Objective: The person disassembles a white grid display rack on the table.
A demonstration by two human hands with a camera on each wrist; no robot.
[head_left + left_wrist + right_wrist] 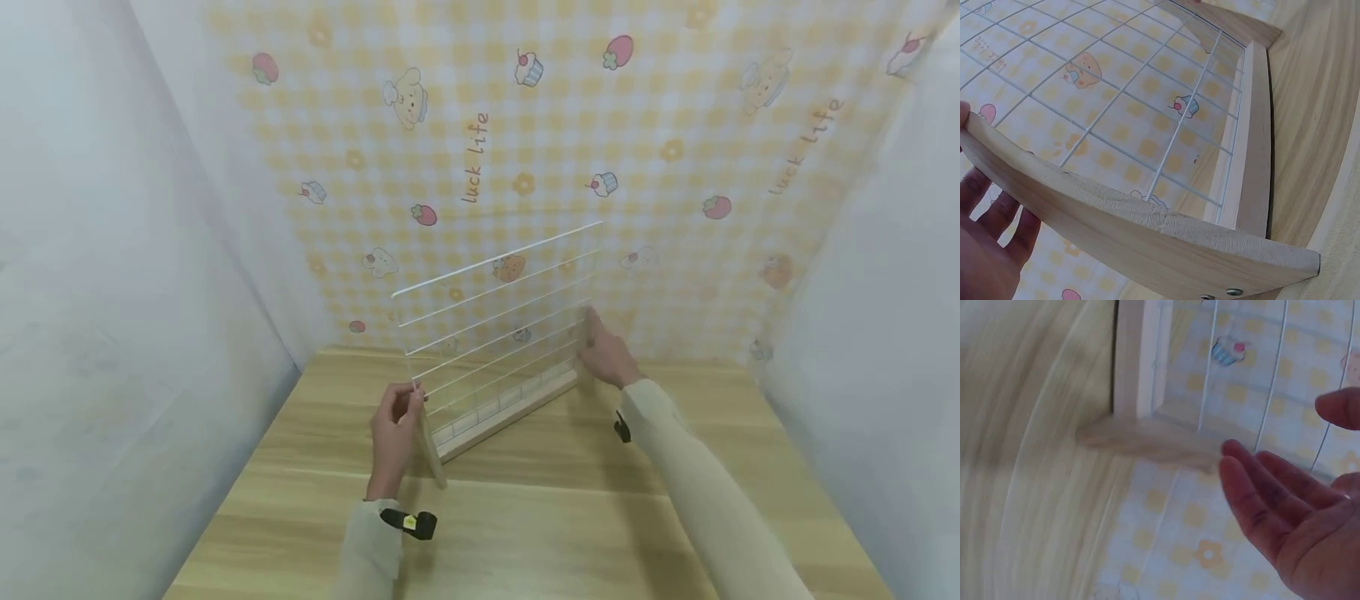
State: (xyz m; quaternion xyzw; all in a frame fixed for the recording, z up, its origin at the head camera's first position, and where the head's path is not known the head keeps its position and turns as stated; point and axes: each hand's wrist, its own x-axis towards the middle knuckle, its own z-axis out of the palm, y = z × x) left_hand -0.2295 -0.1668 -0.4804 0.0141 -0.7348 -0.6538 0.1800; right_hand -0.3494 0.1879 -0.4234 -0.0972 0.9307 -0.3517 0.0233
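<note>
A white wire grid rack [495, 312] with a pale wooden base bar [510, 414] stands at a slant on the wooden table. My left hand [393, 425] pinches the top of the curved wooden side piece [1116, 219] at the rack's left end, thumb on one face and fingers on the other. Beside the right end is my right hand [609, 354]. Its fingers [1260, 506] are loosely bent near the tip of the right wooden side piece [1147, 447], and the thumb stands apart from them. Whether they touch the wood cannot be told, as that view is blurred.
Behind the rack hangs a yellow checked cloth [570, 125] with cartoon prints. Pale walls rise at the left [112, 292] and right [885, 292] of the wooden table [540, 533]. Screw heads [1234, 292] show in the left side piece.
</note>
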